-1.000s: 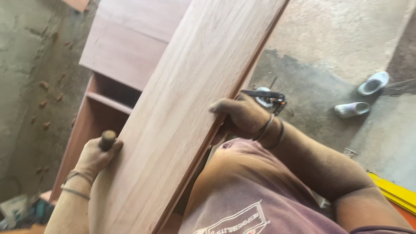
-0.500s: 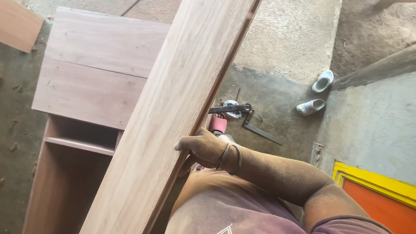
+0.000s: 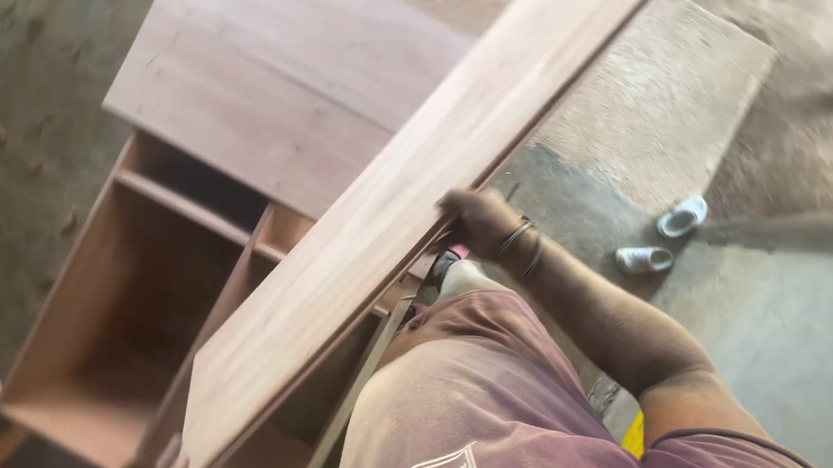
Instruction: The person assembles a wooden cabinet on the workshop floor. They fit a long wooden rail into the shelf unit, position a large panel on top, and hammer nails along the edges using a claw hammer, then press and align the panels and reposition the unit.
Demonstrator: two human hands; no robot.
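A long reddish-brown wooden board (image 3: 387, 231) runs diagonally from the bottom left to the top right, tilted over an open cabinet. My right hand (image 3: 473, 219), with dark bands on the wrist, grips the board's right edge about halfway along. Only the blurred fingers of my left hand (image 3: 164, 461) show at the bottom edge, curled on the board's lower end. My maroon shirt (image 3: 520, 424) fills the lower right.
Under the board stands a wooden cabinet (image 3: 130, 289) with open compartments and a flat panel (image 3: 269, 81) on top. Two pale sandals (image 3: 667, 236) lie on the concrete floor to the right. A yellow strip (image 3: 634, 436) shows by my arm.
The board has swung to a flatter slant and my view has shifted right. My right hand has stayed on its edge. The left hand has dropped to the frame's bottom.
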